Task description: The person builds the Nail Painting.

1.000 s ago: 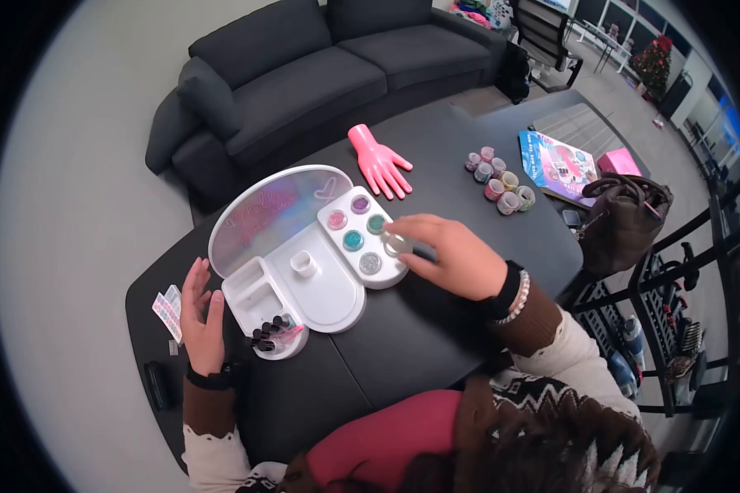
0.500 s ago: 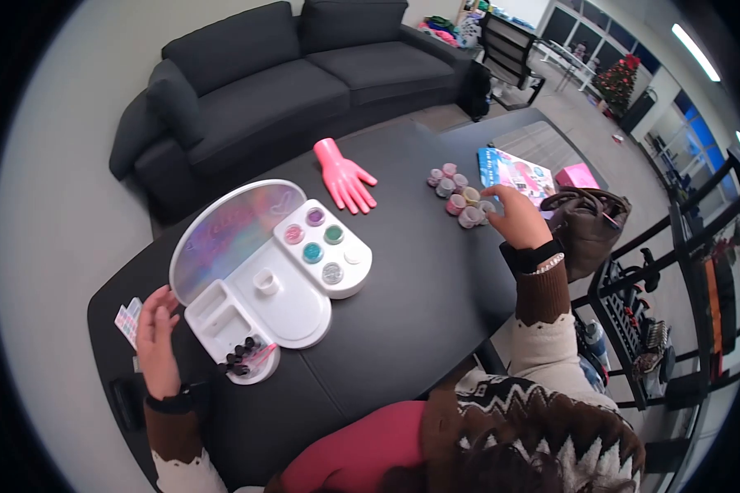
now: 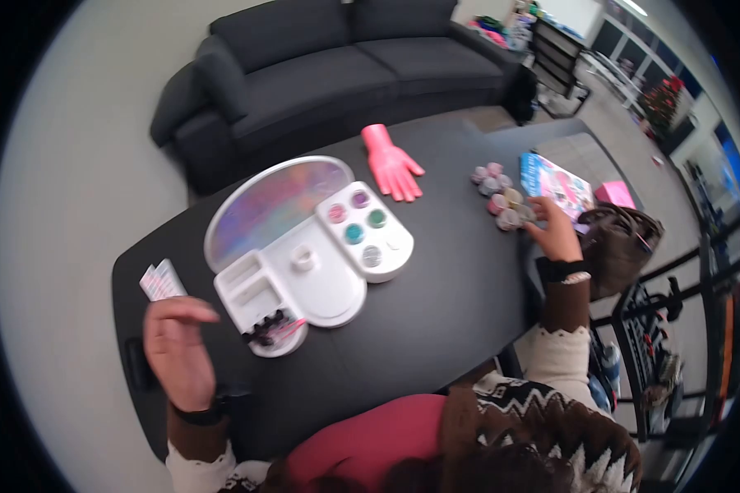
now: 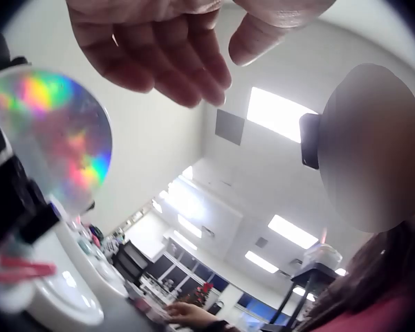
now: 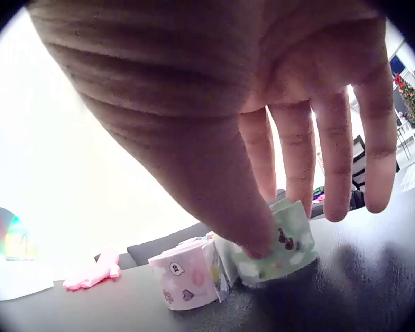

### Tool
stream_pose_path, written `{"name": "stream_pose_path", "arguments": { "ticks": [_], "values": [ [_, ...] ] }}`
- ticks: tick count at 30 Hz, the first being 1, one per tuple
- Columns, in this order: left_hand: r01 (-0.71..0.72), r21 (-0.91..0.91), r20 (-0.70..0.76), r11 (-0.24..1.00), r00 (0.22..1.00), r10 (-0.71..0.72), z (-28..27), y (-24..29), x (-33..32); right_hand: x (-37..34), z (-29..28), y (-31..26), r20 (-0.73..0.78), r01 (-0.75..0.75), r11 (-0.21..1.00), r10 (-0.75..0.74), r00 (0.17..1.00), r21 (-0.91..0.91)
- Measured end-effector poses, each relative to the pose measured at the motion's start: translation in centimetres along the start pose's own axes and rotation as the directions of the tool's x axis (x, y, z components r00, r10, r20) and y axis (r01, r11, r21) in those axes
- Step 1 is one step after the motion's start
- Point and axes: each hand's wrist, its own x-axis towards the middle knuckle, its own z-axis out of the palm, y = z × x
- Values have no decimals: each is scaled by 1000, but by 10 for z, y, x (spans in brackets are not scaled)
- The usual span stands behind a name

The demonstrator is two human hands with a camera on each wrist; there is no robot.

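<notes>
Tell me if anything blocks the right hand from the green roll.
Nothing visible does. In the right wrist view, the right hand's thumb overlaps the green roll's near face, with no object between. The pink roll stands close beside it, out of the way. Whether it's gripped, I can't tell.

Dark grey sofa point(image 3: 325, 86) stands far; pale wall point(image 3: 99, 131), left; mesh-backed chair point(image 3: 556, 59), far right; windows point(image 3: 608, 37) and red-topped tree point(image 3: 660, 103), beyond; rectangular ceiling lights point(image 4: 280, 114) glow.
</notes>
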Motion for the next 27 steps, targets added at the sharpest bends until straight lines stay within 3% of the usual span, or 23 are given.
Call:
{"name": "stream_pose_path", "arguments": {
  "ticks": [2,3,6,10,14,15,18,22,27],
  "values": [
    [108,-75,221,991,971,-89,19,5,-8,0,1,9,-5,-27,998,27,1000,-48],
    [207,-55,318,977,931,-179,35,10,-6,-1,-3,3,4,-60,985,61,998,-161],
    [499,-53,591,865,714,-376,80,2,-4,-6,-2,3,-16,-77,976,75,997,-206],
    [576,107,724,810,514,-461,115,-40,-16,-16,-3,3,-125,0,965,-34,992,-262],
    [582,113,675,805,549,-492,134,-63,-15,-28,-11,-62,-67,76,996,-79,995,-56],
    [624,90,680,776,531,-506,136,-64,-13,-34,-9,-75,-32,95,994,-94,995,49],
    [669,68,691,740,504,-519,140,-65,-9,-46,3,-116,62,112,985,-121,991,132],
    [683,55,647,728,531,-548,143,-65,-4,-53,17,-153,255,129,976,-172,951,178],
    [677,-17,604,736,594,-532,140,-74,-2,-62,33,-182,271,208,958,-256,928,196]
  ]
}}
